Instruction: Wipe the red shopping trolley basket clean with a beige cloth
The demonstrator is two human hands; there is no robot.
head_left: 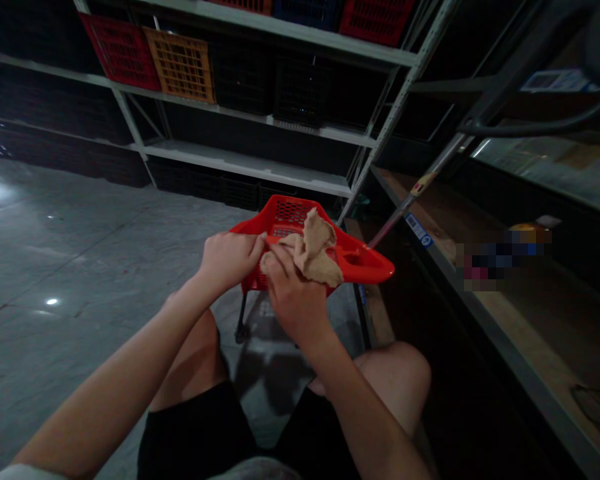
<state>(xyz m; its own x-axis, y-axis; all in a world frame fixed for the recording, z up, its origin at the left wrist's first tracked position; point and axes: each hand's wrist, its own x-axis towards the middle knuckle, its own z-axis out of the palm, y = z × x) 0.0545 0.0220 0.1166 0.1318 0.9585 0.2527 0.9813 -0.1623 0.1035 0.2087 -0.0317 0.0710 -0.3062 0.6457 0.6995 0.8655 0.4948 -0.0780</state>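
Left hand (pixel 230 257): arm stretched forward, grip curled on the near rim of the red plastic perforated basket (pixel 365 263).
Right hand (pixel 293 293): grip pinching a crumpled beige cloth (pixel 317 250).
Cloth: apparently resting over the basket's near edge, above the grey floor (pixel 55 227).

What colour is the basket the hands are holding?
Red, clearest in the head view: the basket under the beige cloth.

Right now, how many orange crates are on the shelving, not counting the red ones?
1. The orange crate sits on the upper-left shelf, between a red crate and dark crates. Another orange-looking crate is cut off at the top edge; others may be hidden.
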